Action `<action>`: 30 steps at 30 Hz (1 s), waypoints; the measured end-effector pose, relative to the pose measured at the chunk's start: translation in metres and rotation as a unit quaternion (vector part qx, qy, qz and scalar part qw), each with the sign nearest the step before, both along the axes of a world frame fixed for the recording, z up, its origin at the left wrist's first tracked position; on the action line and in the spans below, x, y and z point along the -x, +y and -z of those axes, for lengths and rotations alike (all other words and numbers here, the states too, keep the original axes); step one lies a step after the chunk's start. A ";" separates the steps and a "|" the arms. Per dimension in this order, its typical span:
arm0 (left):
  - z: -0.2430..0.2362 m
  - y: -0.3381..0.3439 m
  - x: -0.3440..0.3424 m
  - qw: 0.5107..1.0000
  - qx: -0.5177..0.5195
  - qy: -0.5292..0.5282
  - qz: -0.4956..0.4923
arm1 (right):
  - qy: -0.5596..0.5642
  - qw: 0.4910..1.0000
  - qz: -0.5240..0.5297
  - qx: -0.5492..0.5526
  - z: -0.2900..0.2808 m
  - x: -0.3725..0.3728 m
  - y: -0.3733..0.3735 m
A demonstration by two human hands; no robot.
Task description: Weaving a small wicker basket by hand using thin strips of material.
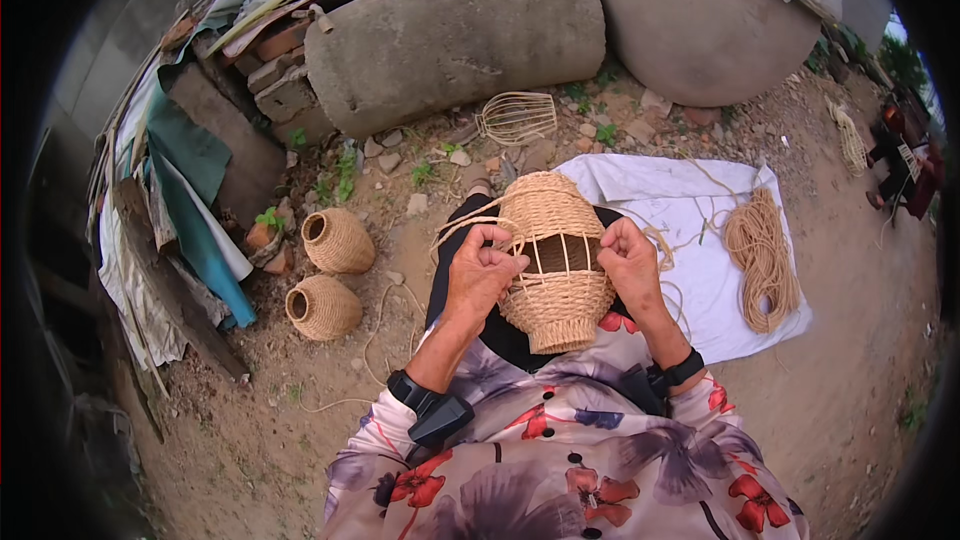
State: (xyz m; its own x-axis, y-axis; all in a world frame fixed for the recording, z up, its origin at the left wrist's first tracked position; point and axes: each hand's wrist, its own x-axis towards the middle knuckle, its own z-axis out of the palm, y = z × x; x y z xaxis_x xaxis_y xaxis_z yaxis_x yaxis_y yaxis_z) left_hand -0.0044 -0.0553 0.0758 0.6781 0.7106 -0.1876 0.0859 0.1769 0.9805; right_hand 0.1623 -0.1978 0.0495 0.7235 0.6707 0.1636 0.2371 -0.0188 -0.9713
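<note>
A vase-shaped basket (pixel 562 308) of tan twisted cord rests on my lap, its narrow neck toward me. Both ends are woven; across the middle, bare upright stakes cross an open gap showing the dark inside. My left hand (pixel 482 275) is closed in a pinch at the gap's left side, where loose cord (pixel 462 224) loops beside it. My right hand (pixel 630 258) has its fingers bent together on the basket's right side, by the stakes. Exactly what the fingertips pinch is partly hidden.
Two small woven pots (pixel 338 241) lie on the dirt at left. A coil of cord (pixel 762 260) rests on a white sheet (pixel 640 185) at right. Ahead lie a bare basket frame (pixel 517 119) and a stone cylinder (pixel 455 45). Boards and cloth (pixel 187 135) pile up at left.
</note>
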 end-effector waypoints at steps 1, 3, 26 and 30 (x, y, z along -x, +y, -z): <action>-0.003 0.000 0.002 0.999 0.024 -0.028 0.002 | 0.020 1.000 -0.005 -0.007 0.001 -0.002 -0.001; -0.003 0.000 0.006 1.000 0.016 -0.015 0.001 | 0.041 0.999 -0.010 -0.013 0.003 -0.002 -0.002; 0.116 0.122 0.232 0.805 -0.393 0.358 -0.263 | 0.205 0.977 -0.007 -0.065 0.028 -0.036 -0.023; 0.032 0.059 0.095 0.932 -0.318 0.097 -0.142 | 0.196 0.978 -0.003 -0.078 0.030 -0.031 -0.023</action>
